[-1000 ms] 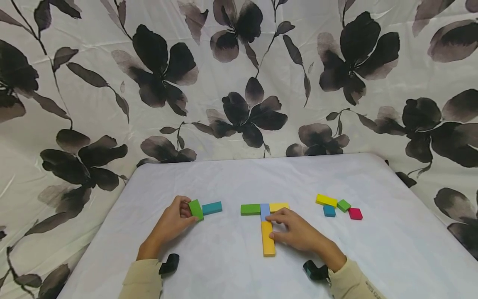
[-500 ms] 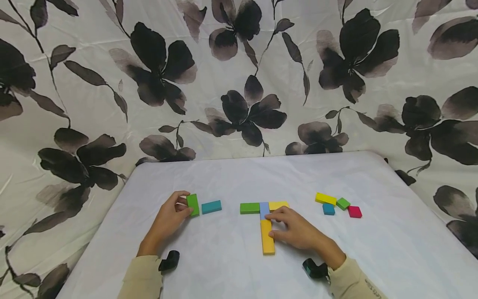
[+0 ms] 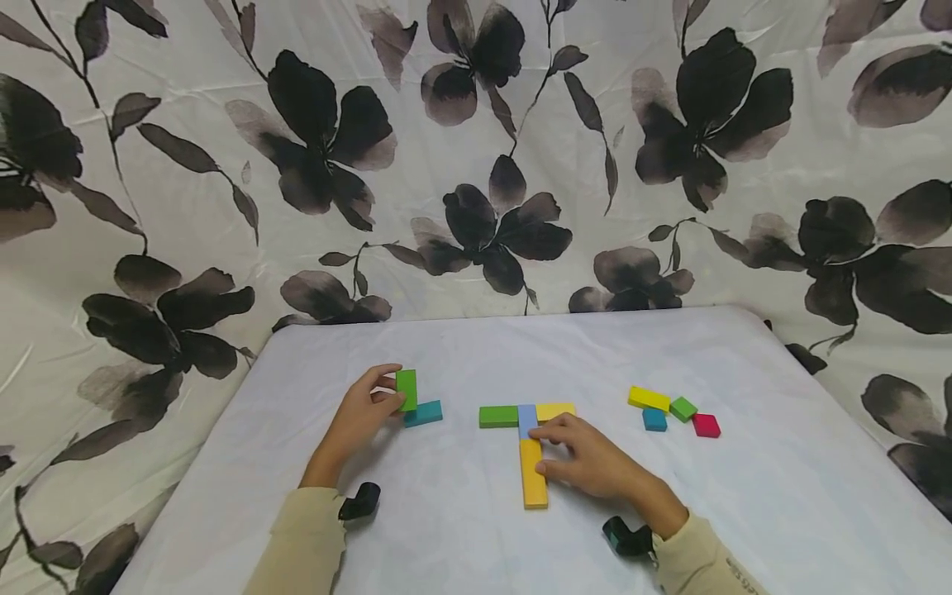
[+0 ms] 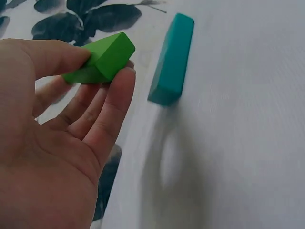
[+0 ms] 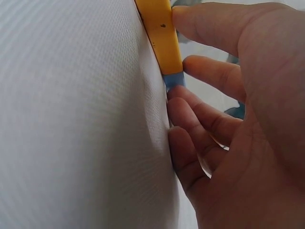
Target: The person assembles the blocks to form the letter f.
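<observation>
My left hand (image 3: 362, 413) pinches a green block (image 3: 406, 388) between thumb and fingers, raised off the table. A teal block (image 3: 427, 414) lies just below and beside it in the head view; in the left wrist view, the held block and the teal block (image 4: 172, 62) stand apart. With thumb and forefinger, my right hand (image 3: 598, 463) touches the right side of a T of flat blocks. That T has a long orange-yellow block (image 3: 533, 479) as its stem, a light blue block (image 3: 526, 420) above it, a green block (image 3: 498, 417) at left and a yellow block (image 3: 558, 411) at right.
On the right lies a loose group: a yellow block (image 3: 649, 397), a small teal block (image 3: 655, 420), a green block (image 3: 683, 409) and a red block (image 3: 706, 426). A floral cloth (image 3: 476, 124) hangs behind the white table (image 3: 461, 355).
My left hand first drew the green block left and away from the teal one, then lifted it and moved it right, to the teal block's far side. My right hand stays put.
</observation>
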`<action>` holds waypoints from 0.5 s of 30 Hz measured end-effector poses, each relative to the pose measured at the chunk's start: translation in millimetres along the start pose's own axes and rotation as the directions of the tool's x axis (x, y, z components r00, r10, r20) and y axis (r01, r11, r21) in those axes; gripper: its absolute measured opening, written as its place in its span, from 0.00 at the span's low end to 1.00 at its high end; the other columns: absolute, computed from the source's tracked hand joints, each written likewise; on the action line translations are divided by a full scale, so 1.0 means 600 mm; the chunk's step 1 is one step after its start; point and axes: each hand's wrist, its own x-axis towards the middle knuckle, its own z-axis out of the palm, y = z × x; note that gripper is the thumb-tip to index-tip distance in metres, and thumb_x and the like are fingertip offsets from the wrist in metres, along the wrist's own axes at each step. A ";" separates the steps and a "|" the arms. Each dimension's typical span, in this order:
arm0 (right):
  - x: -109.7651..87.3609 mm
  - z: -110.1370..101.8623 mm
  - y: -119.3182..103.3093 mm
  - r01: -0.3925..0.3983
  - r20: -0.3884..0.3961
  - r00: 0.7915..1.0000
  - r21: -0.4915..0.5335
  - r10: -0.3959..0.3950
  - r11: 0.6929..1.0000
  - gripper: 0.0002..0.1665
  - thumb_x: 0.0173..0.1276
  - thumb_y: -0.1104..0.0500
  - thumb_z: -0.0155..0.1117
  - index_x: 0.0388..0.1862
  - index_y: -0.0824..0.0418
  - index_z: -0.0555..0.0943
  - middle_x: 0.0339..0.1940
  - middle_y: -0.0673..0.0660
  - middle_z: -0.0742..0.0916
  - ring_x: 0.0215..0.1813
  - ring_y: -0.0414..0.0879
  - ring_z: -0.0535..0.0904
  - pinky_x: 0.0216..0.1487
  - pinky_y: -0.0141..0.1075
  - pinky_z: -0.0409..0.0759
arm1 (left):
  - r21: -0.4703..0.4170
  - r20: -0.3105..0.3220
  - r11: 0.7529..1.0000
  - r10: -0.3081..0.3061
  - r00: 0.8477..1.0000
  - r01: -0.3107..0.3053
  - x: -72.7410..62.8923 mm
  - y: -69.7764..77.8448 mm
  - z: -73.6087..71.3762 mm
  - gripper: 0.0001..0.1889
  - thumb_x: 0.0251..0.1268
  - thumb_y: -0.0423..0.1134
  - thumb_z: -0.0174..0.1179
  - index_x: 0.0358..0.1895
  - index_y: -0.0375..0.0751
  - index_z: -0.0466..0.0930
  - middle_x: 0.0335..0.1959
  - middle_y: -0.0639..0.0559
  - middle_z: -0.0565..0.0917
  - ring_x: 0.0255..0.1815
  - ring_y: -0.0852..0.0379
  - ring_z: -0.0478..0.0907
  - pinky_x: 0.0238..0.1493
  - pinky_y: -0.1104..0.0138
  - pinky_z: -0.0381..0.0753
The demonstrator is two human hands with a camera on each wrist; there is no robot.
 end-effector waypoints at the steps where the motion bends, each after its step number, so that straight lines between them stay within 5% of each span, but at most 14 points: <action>1: 0.000 0.001 0.001 0.000 0.000 1.000 0.000 0.000 1.000 0.30 0.69 0.45 0.68 0.68 0.52 0.78 0.60 0.50 0.77 0.64 0.50 0.72 0.67 0.55 0.69 | -0.010 0.013 1.000 0.005 1.000 -0.005 0.003 0.004 0.004 0.27 0.72 0.32 0.58 0.73 0.42 0.66 0.58 0.40 0.74 0.53 0.46 0.80 0.47 0.63 0.85; 15: -0.001 -0.001 0.002 0.004 0.003 1.000 -0.013 -0.004 1.000 0.30 0.69 0.45 0.69 0.67 0.50 0.79 0.59 0.49 0.77 0.63 0.47 0.72 0.67 0.52 0.70 | -0.041 0.119 0.998 0.059 0.991 -0.054 0.027 0.053 0.060 0.26 0.72 0.32 0.60 0.71 0.50 0.71 0.61 0.40 0.75 0.51 0.48 0.80 0.46 0.61 0.85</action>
